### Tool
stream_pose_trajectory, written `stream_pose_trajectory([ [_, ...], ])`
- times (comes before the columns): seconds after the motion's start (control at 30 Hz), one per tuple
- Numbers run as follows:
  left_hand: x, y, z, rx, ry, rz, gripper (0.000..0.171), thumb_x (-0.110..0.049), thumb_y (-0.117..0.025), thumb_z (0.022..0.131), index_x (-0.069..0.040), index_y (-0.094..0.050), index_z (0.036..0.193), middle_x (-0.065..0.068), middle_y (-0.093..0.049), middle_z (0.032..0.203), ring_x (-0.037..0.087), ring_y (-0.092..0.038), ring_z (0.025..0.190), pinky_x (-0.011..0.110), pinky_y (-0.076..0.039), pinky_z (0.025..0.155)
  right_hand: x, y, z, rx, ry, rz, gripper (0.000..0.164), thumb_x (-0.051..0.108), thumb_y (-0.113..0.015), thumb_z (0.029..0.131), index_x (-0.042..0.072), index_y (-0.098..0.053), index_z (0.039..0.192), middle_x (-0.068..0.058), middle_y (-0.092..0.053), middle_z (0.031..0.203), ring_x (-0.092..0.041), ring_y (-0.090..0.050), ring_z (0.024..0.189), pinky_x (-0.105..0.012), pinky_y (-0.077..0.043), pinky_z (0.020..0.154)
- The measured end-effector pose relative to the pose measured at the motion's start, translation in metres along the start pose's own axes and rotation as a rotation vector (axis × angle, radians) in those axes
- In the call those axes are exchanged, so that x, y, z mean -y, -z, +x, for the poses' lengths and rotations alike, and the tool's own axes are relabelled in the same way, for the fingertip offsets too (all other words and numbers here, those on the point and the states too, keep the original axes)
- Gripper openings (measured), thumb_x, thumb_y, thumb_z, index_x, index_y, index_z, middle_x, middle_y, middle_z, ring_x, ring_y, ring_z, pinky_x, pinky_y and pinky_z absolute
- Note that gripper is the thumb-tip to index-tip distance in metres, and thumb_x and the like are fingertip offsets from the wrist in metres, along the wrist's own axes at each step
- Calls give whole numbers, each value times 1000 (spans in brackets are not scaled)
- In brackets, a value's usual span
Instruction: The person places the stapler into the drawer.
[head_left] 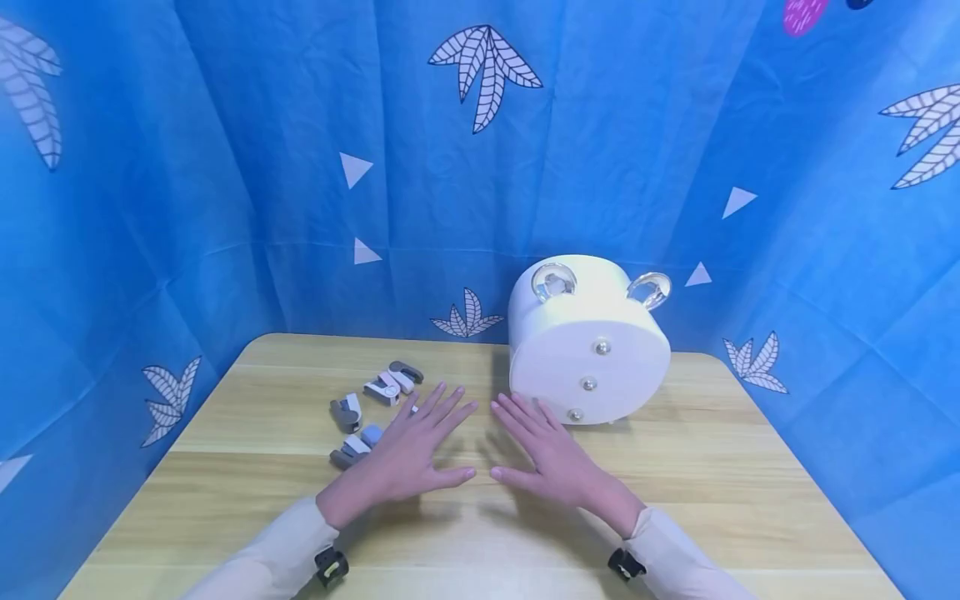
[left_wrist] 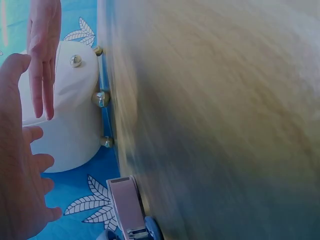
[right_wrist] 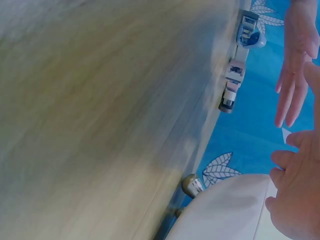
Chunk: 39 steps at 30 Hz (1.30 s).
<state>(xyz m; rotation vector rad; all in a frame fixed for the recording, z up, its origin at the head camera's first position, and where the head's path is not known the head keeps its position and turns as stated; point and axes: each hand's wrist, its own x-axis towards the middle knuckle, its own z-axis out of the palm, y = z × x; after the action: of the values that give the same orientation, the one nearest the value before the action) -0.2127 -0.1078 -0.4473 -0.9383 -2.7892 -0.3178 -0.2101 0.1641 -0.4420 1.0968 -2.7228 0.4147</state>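
My left hand (head_left: pixel 408 457) is held over the middle of the table with its fingers spread, holding nothing. Facing it, a short gap away, is my right hand (head_left: pixel 553 460), also spread and holding nothing. Just left of the left hand lie several small staplers (head_left: pixel 347 413) in grey, white, pink and blue; that hand partly hides some of them. One pinkish stapler (left_wrist: pixel 126 204) shows up close in the left wrist view. Beyond the right hand stands a white drum-shaped box (head_left: pixel 555 350) with two silver loops on top and silver knobs on its front face.
The light wooden table (head_left: pixel 675 500) has rounded far corners. A blue curtain (head_left: pixel 300 167) with leaf and triangle prints surrounds its back and sides. The white box stands near the table's back edge, right of centre.
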Motion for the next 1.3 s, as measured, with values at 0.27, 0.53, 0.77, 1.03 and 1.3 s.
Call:
stream_pose_trajectory([
  [0.27, -2, 3, 3, -1, -10, 2, 92, -72, -53, 92, -30, -14, 164, 2, -10, 170, 31, -9, 158, 59, -4, 126, -2, 5, 0, 8, -11, 21, 87, 64, -50, 98, 16, -19, 163, -2, -14, 170, -25, -13, 159, -54, -9, 128],
  [0.53, -2, 10, 9, -21, -1, 19, 90, -76, -45, 93, -28, -16, 164, 0, -8, 171, 32, -11, 159, 58, -8, 127, -4, 11, 2, -6, -7, 30, 88, 66, -50, 97, 15, -21, 163, -1, -16, 170, -25, -14, 159, -54, -9, 128],
  [0.77, -7, 19, 24, -76, 33, -50, 89, -71, -51, 93, -30, -15, 164, 0, -8, 171, 31, -8, 159, 57, -8, 127, -3, 30, 2, -42, 22, 45, 84, 62, -53, 97, 15, -26, 162, -3, -20, 170, -26, -17, 159, -54, -11, 128],
  [1.03, -19, 39, 61, -148, 98, -281, 88, -66, -60, 92, -36, -18, 163, -8, -9, 171, 25, -7, 160, 59, -13, 126, -5, 96, 3, -209, 2, 118, 79, 41, -68, 95, 20, -30, 161, -4, -28, 169, -28, -21, 158, -58, -17, 127],
  [1.3, -31, 31, 98, -265, 110, -649, 75, -43, -73, 92, -35, -36, 157, -10, -25, 168, 22, -24, 157, 66, -29, 118, -43, 144, -13, -596, -154, 292, 69, 10, -73, 92, 21, -45, 154, -7, -42, 162, -32, -30, 154, -65, -28, 120],
])
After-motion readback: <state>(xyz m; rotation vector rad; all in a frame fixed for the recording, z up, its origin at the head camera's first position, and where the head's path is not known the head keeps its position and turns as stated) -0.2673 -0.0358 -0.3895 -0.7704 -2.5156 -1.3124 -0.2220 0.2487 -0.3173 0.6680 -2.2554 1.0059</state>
